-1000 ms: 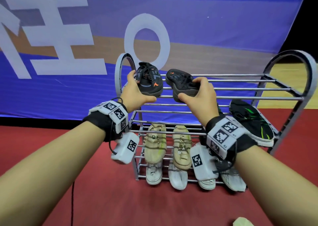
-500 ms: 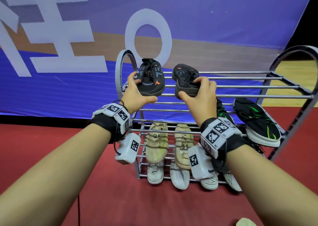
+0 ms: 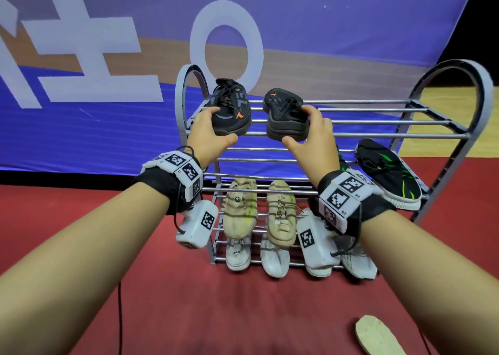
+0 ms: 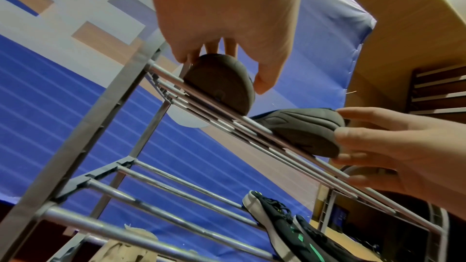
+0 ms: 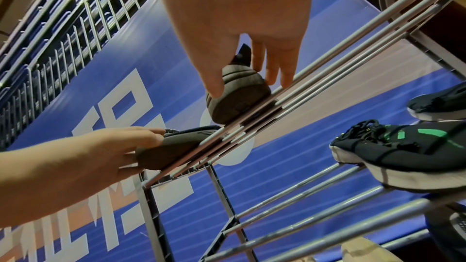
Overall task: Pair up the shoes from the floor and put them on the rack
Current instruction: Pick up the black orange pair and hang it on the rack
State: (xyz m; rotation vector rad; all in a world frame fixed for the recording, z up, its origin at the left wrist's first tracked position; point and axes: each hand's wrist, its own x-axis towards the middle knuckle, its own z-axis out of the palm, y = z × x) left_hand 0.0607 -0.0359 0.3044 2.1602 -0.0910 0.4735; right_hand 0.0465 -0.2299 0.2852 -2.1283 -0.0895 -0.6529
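Observation:
Two black shoes with orange marks stand side by side at the left end of the grey rack's [image 3: 378,136] top shelf, toes to the back. My left hand [image 3: 221,125] grips the heel of the left black shoe [image 3: 232,111], thumb on one side and fingers on the other. My right hand [image 3: 299,125] grips the heel of the right black shoe [image 3: 283,117] the same way. From below, the left shoe's sole [image 4: 221,85] and the right shoe's sole [image 5: 239,99] both lie on the bars, each between thumb and fingers.
A black and green pair [image 3: 388,173] sits on the middle shelf at the right. Beige shoes [image 3: 240,209] and white shoes [image 3: 237,254] fill the lower shelves. A loose insole [image 3: 378,335] lies on the red carpet. A blue banner hangs behind the rack.
Both hands have eased the black shoes a little farther back on the top shelf. The right shoe, tilted before, now sits flatter on the bars.

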